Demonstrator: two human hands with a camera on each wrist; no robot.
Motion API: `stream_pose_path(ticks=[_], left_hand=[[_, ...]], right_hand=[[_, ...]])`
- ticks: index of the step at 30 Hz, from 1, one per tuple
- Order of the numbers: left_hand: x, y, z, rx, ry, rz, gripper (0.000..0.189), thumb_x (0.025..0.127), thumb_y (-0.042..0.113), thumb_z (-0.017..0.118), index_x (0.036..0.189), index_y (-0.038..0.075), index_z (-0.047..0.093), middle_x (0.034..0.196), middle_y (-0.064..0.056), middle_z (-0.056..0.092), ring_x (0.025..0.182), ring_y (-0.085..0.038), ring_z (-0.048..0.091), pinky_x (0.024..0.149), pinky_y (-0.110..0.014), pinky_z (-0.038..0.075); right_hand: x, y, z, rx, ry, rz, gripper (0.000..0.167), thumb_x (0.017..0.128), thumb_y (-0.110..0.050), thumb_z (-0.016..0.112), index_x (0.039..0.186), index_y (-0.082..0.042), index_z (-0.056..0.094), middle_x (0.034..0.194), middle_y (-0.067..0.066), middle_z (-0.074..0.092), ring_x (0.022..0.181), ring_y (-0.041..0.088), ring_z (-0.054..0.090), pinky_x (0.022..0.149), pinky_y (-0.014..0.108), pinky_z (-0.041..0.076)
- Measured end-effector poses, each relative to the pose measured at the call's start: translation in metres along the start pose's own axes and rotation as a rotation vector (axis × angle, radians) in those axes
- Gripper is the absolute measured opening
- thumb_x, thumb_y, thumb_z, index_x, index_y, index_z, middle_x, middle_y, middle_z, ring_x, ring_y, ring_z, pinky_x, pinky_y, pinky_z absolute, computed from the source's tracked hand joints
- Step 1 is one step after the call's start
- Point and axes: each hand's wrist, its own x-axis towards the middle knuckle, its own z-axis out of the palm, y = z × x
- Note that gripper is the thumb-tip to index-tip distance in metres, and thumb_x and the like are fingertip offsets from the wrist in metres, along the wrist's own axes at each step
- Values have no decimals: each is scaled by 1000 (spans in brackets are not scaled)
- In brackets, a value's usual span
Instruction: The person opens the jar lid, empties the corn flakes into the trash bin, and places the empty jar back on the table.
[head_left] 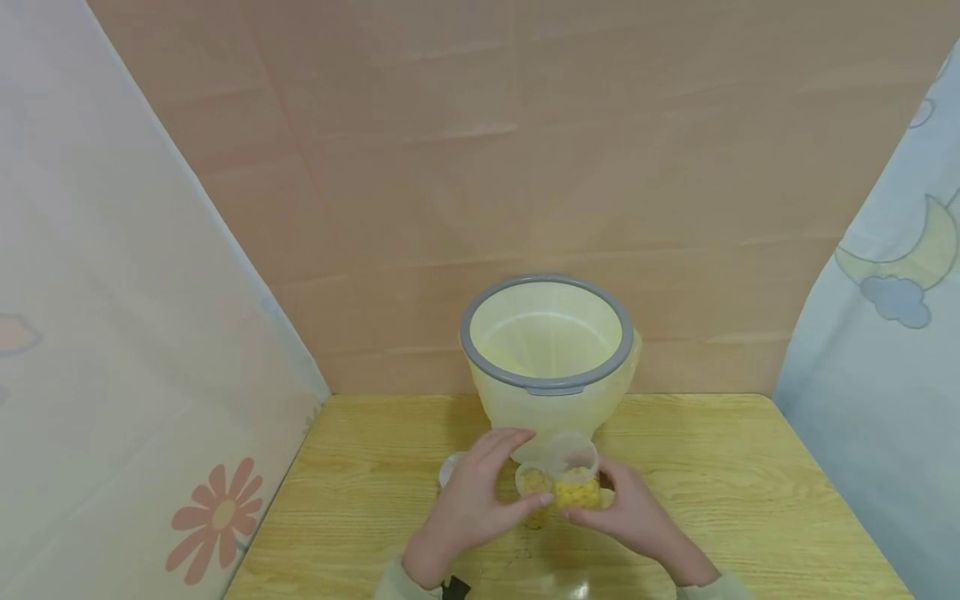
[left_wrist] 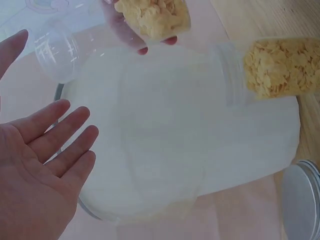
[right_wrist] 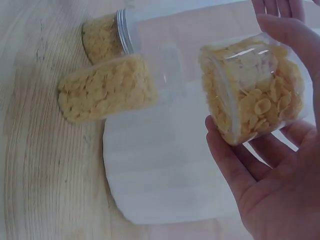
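My right hand (head_left: 637, 512) grips a clear plastic jar (right_wrist: 255, 90) part filled with small yellow flakes, its mouth uncovered and tilted. The held jar is in front of the white tub and above the table. My left hand (left_wrist: 45, 160) has its fingers spread and holds nothing; in the head view its thumb comes near the held jar. Between the hands, a second uncovered jar (left_wrist: 282, 67) of yellow flakes stands upright on the table. A third jar (right_wrist: 102, 37) with a silver lid (left_wrist: 300, 200) stands to the left, partly hidden behind the left hand in the head view.
Behind the jars stands a large white tub (head_left: 525, 417) with a grey rim (head_left: 468, 333), near the back edge of the wooden table (head_left: 720, 467). Patterned cloth hangs on both sides, and a plain brownish cloth (head_left: 420, 167) covers the back. A small black object (head_left: 455, 588) lies near the left sleeve.
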Motion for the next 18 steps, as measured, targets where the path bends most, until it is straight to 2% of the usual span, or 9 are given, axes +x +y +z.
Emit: stream_pose_path(ticks=[5,9,14,18], left_hand=[[4,3,3,-93,-19,5,70,90,43,78,146,8,52,146,-6,53,135,-21,47,104,-43,46],[7,6,6,-181,-40,-30,67,91,42,78,146,13,51,145,-2,53,134,-18,48,105,-42,45],[9,9,9,-278,-34,-73,61,89,39,80,140,21,53,138,5,57,126,-14,54,100,-43,48],[11,10,12,-401,-30,-113,61,85,33,85,136,19,56,131,5,60,114,-17,60,93,-44,52]], right_hand=[[3,-3,8,53,-69,-33,57,83,-26,88,133,-19,62,123,-6,68,110,18,64,92,38,52],[4,-7,16,137,-104,-41,58,83,-20,87,135,-16,61,125,-2,67,113,21,63,94,36,51],[4,-14,24,163,-118,-67,58,83,-19,88,134,-15,61,124,0,67,113,23,63,95,36,50],[5,-19,28,218,-125,-72,57,83,-15,87,134,-9,61,125,6,67,114,25,63,96,35,50]])
